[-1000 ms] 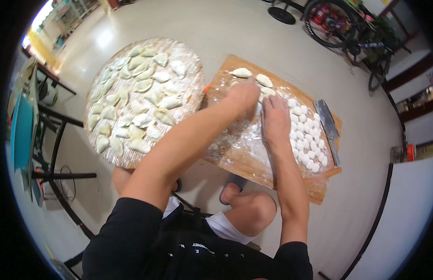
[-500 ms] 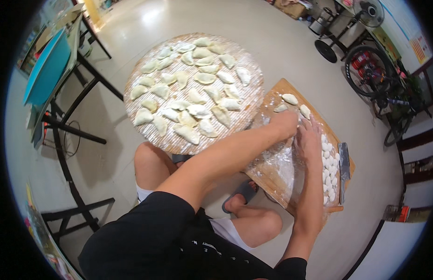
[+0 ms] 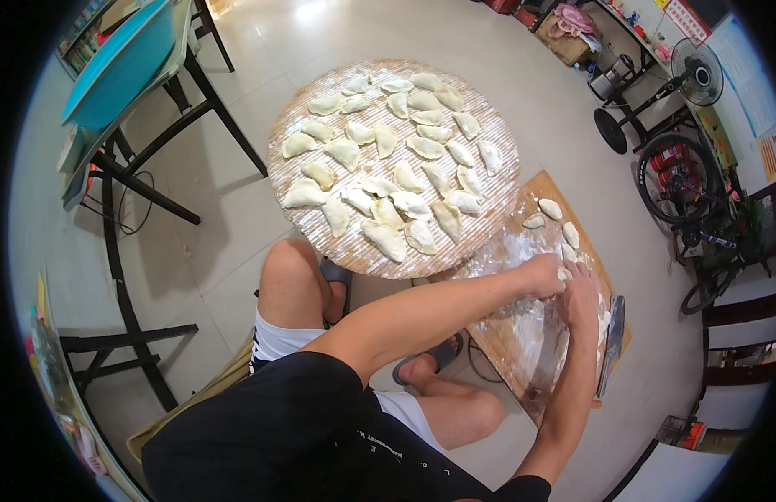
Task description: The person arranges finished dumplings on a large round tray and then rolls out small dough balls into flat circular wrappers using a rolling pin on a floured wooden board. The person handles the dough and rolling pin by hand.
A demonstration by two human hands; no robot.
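Here, both hands are set down together on a floured wooden board (image 3: 522, 335) that lies on the floor. The left hand (image 3: 545, 276) is curled over a small piece of dough (image 3: 563, 274) near the board's middle, and the right hand (image 3: 578, 301) is pressed just beside it, fingers bent — whether the dough is actually gripped by either hand cannot be told, since the fingers hide it. Beyond the hands, toward the board's far end, a few flattened dough rounds (image 3: 551, 209) are laid out on the flour. Along the board's right edge a cleaver (image 3: 612, 339) is laid, with its blade flat. Touching the board's far-left corner, a large round woven tray (image 3: 338, 243) is seen, covered with rows of folded dumplings (image 3: 379, 188). To the left of the board, well apart from it, a dark-framed table carrying a blue round basin (image 3: 120, 63) stands. Behind the board, to the right, a standing fan (image 3: 696, 77) and a bicycle wheel (image 3: 676, 180) are seen.
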